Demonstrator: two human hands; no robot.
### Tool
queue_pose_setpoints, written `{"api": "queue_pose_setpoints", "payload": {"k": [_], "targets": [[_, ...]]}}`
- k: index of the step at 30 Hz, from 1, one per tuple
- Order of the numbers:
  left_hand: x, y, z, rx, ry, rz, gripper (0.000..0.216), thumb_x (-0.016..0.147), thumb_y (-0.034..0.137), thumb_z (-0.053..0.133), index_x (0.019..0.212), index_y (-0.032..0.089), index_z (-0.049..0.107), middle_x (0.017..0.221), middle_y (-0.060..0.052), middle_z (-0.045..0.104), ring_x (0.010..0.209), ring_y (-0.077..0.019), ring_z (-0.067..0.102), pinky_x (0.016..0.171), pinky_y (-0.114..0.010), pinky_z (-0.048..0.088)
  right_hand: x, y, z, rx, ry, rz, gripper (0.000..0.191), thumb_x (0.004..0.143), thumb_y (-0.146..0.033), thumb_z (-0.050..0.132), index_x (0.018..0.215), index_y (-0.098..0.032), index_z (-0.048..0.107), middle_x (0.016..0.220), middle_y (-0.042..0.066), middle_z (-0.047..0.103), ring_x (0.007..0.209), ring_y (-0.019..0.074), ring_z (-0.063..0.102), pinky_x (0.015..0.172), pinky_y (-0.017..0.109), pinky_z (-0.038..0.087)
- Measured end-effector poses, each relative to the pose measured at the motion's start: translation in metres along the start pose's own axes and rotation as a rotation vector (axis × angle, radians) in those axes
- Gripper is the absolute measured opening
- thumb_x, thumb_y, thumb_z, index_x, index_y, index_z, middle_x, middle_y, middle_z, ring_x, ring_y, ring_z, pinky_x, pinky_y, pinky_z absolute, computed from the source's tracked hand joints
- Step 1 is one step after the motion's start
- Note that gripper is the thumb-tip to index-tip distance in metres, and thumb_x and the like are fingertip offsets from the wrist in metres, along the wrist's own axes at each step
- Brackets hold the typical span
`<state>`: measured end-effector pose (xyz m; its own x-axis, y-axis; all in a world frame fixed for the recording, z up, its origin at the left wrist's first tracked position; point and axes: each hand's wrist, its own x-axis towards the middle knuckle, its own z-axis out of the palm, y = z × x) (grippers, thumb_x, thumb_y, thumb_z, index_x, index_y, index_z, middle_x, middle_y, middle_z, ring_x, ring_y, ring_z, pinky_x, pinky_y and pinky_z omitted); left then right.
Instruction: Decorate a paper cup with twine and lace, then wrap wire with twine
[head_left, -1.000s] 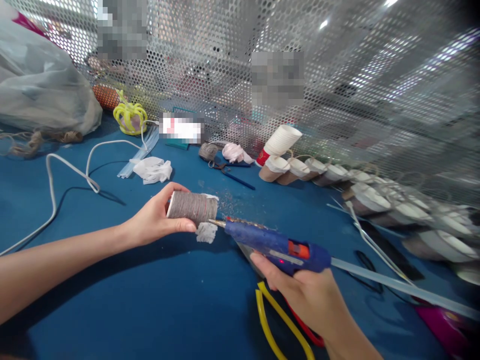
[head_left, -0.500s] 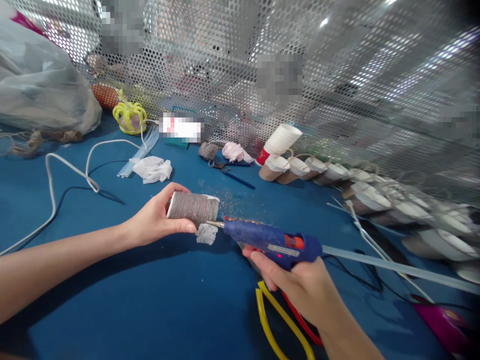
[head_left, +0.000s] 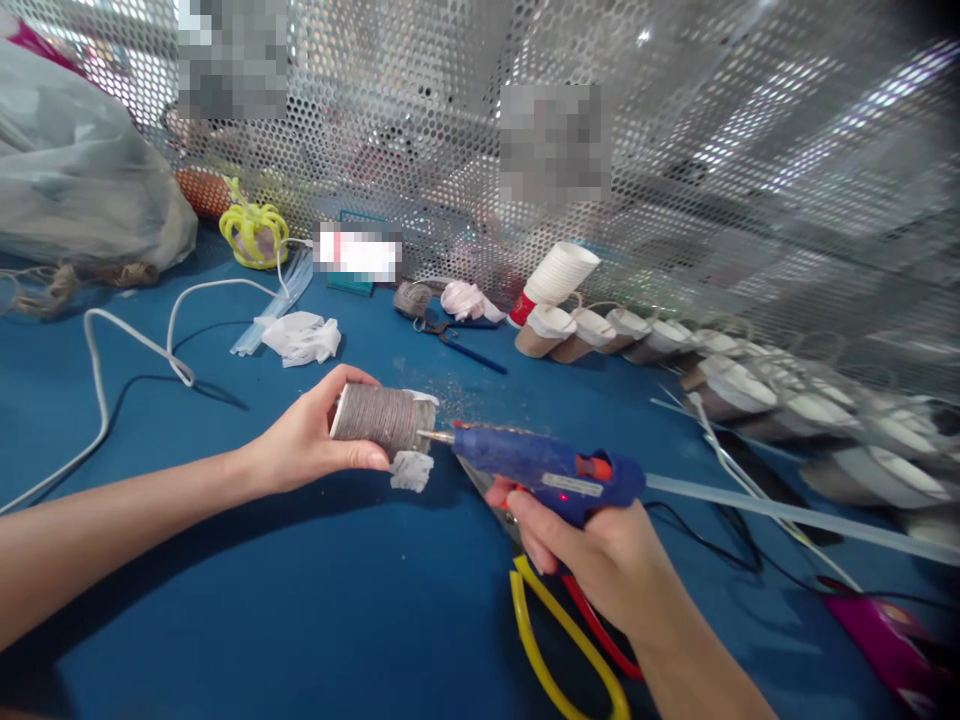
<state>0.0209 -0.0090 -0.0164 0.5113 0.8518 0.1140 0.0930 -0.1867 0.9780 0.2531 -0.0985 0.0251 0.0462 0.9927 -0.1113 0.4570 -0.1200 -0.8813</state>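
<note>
My left hand (head_left: 319, 432) is wrapped round a paper cup (head_left: 382, 418) wound with grey-brown yarn, held on its side. Pieces of white paper stick out at its right end, one hanging below. In my right hand (head_left: 574, 540) is a blue glue gun (head_left: 544, 465), with a finger at its trigger and a long clear glue stick (head_left: 795, 515) out of its back. The metal nozzle points left and meets, or nearly meets, the yarn near the cup's right end. Under the glue gun lie scissors (head_left: 536, 655) with yellow and red handles, partly hidden by my right hand.
Yarn-wrapped cups (head_left: 667, 345) line the right side, beside stacked white paper cups (head_left: 562, 272). Pliers (head_left: 472, 355), a yarn ball (head_left: 412, 299), crumpled white material (head_left: 301, 338) and a yellow pumpkin-shaped craft (head_left: 255, 237) lie behind. A white cable (head_left: 94, 355) runs at left; perforated metal (head_left: 442, 130) rises behind.
The glue gun's nozzle has moved slightly right and up along the yarn-wrapped cup. My left hand keeps its hold, and the view has shifted a little.
</note>
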Motion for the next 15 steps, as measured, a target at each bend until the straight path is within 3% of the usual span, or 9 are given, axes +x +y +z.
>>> {"api": "queue_pose_setpoints", "payload": {"k": [5,10,15], "targets": [[0.0006,0.0000,-0.0004,-0.030,0.010,-0.020,0.059,0.057,0.051,0.070,0.097,0.018,0.041,0.075,0.002,0.050,0.062,-0.0112,0.047,0.054,-0.022,0.038,0.0008,0.0005,-0.0002,-0.010,-0.029,-0.008,0.028,0.074,-0.043,0.059,0.074,-0.015,0.065,0.038,-0.005,0.042,0.037,0.0093,0.040,0.042,0.024,0.037],[0.0003,0.0004,-0.0002,-0.050,-0.017,-0.016,0.059,0.058,0.049,0.071,0.098,0.017,0.041,0.074,0.002,0.049,0.062,-0.0107,0.045,0.054,-0.021,0.037,0.0017,0.0014,0.0002,0.051,0.014,0.012,0.028,0.073,-0.043,0.060,0.076,-0.016,0.063,0.037,-0.007,0.043,0.037,0.0098,0.040,0.046,0.027,0.040],[0.0013,0.0000,-0.0010,-0.050,-0.011,-0.019,0.059,0.058,0.050,0.070,0.098,0.017,0.041,0.076,0.002,0.049,0.063,-0.0110,0.045,0.055,-0.022,0.036,0.0002,0.0020,0.0000,0.008,-0.053,-0.019,0.028,0.074,-0.043,0.060,0.075,-0.015,0.065,0.038,-0.006,0.042,0.035,0.0092,0.038,0.040,0.024,0.035]]}}
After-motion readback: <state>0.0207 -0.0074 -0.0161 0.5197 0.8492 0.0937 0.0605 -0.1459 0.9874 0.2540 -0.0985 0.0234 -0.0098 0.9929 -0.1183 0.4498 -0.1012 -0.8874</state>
